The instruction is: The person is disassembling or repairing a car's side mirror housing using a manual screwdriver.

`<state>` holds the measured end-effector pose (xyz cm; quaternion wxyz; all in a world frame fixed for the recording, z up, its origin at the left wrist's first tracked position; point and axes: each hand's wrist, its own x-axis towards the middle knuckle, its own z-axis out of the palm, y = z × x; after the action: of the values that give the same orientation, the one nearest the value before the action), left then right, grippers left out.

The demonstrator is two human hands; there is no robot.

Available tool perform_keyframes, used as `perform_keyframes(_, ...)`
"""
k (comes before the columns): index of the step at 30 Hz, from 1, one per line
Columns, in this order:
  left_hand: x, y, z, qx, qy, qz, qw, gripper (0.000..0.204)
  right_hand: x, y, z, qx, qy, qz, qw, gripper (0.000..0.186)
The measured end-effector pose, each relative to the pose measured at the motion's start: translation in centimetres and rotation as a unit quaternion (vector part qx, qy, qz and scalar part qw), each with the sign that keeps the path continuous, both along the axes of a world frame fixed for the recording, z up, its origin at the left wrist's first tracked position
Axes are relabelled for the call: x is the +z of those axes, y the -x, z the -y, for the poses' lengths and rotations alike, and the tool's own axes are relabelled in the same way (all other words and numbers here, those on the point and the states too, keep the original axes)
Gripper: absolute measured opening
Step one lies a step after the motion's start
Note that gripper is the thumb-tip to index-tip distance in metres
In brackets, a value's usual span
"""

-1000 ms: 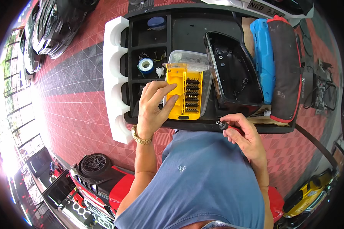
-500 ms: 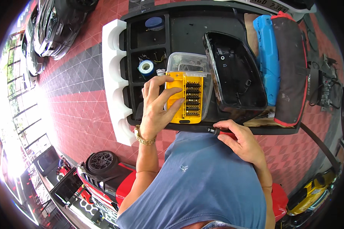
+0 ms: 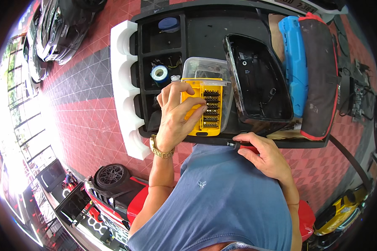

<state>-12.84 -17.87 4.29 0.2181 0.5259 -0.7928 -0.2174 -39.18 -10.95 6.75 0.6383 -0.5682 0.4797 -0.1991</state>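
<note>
A yellow bit case (image 3: 192,128) lies open, with rows of small dark screwdriver bits (image 3: 212,112) in its right half. My left hand (image 3: 174,115) reaches over the case from the left. Its thumb and forefinger are pinched together on a bit in one of the middle rows, and the fingertips partly hide that bit. At the front edge of the tray, my right hand (image 3: 264,155) is closed round a screwdriver (image 3: 244,146) with a black and red handle. The tool's short metal end points left toward the case.
Beneath the case sits a clear plastic box (image 3: 205,67) on a black tray (image 3: 205,29). A black housing (image 3: 262,79), a blue case (image 3: 293,67) and a dark roll with red edging (image 3: 318,75) lie rightward. White foam (image 3: 123,83) and a tape spool (image 3: 159,74) are leftward.
My left thumb and forefinger have moved right and closed together at the bits. My right hand still holds the screwdriver in about the same spot.
</note>
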Motion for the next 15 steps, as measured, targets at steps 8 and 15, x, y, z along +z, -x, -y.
perform_keyframes(8, -0.3, 0.0, 0.3, 0.048, 0.007, -0.115, 0.992, 0.016, 0.7, 0.0, 0.2, -0.011, -0.022, 0.015, 1.0, 0.029)
perform_keyframes(15, 0.9, 2.6, -2.3, 0.135, -0.212, -0.589, 0.768, 0.009, 2.7, -1.5, 1.7, -0.088, 0.04, 0.048, 0.994, 0.036)
